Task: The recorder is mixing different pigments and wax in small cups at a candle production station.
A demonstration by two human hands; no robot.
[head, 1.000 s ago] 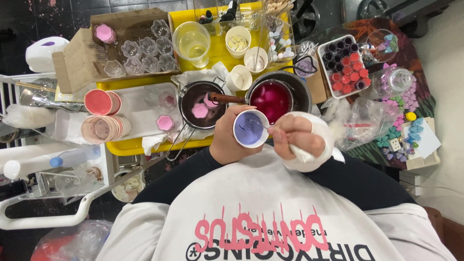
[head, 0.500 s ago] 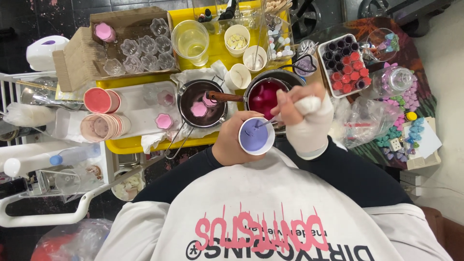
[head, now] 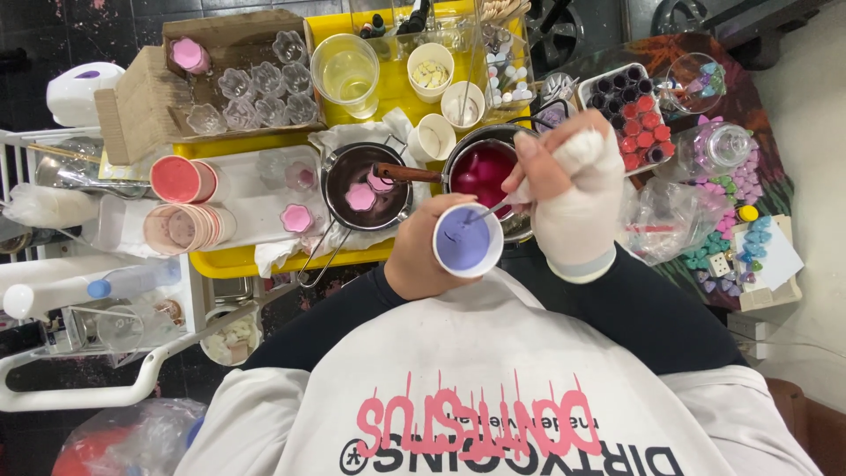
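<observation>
The left hand (head: 419, 256) is wrapped around a small white paper cup (head: 467, 240) filled with purple liquid, holding it up close to the body, just in front of the yellow tray (head: 231, 261). The right hand (head: 573, 189), which has a white wrap over the palm and wrist, is pinched shut on a thin stir stick (head: 490, 210) whose tip dips into the purple cup. Right behind the cup sits a dark pot (head: 483, 169) of deep pink liquid, and next to it on the left a second dark pot (head: 363, 187) with a wooden handle (head: 407, 173) and a couple of pink flower-shaped pieces floating in it. Further left on the tray there's a stack of pink-tinted cups (head: 185, 227) lying on its side, plus another pink cup (head: 181, 179) above it. At the back, a cardboard box (head: 132, 106) holds clear flower-shaped moulds (head: 256, 92), and a big clear measuring cup (head: 346, 72) with yellowish liquid stands beside it. Off to the right, a white box of red and purple little pots (head: 634, 115) sits well apart from the hands, with colourful small shapes (head: 740, 238) scattered on the surface past it.
</observation>
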